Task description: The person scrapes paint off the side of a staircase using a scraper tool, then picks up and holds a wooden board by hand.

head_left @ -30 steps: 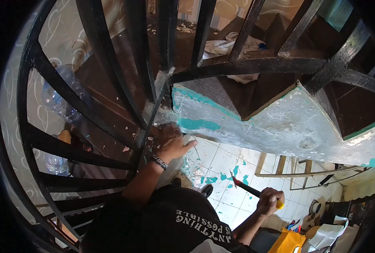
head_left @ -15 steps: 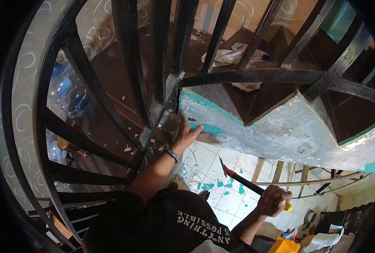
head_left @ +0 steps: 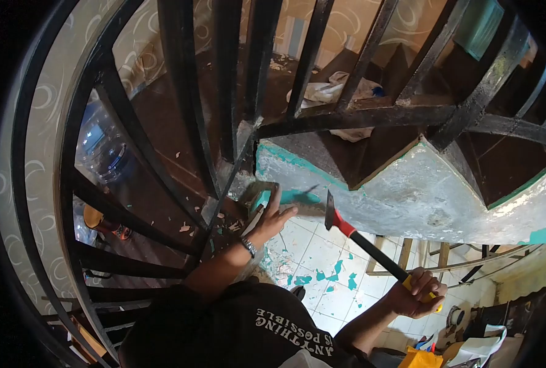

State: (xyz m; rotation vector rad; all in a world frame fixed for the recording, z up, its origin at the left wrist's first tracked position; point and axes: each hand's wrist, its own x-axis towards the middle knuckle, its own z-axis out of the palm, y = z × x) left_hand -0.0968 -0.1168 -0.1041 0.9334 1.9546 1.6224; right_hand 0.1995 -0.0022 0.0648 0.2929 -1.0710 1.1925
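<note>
My right hand [head_left: 417, 293] is closed around the yellow-and-black handle of a hammer [head_left: 371, 250]. The hammer's red neck and grey, tapering metal head point up and left, close to the lower edge of the stair side wall [head_left: 402, 184]. My left hand [head_left: 272, 222] is by the left end of that wall, thumb and index finger spread apart; its other fingers are partly hidden. Beside it, a patch of turquoise paint [head_left: 294, 197] remains on the grey, scraped surface. A dark shadow falls on the wall between the hammer head and my left hand.
Black metal railings [head_left: 224, 80] curve around the left and top. Turquoise paint flakes [head_left: 331, 276] lie on the white tile floor [head_left: 310, 300] below. A large plastic bottle [head_left: 104, 150] stands behind the bars, and a crumpled cloth [head_left: 322, 92] lies on a dark step.
The hammer has risen, its head now nearer the wall and turned to show its side. My right hand has shifted right and slightly down in view. My left hand has moved slightly lower.
</note>
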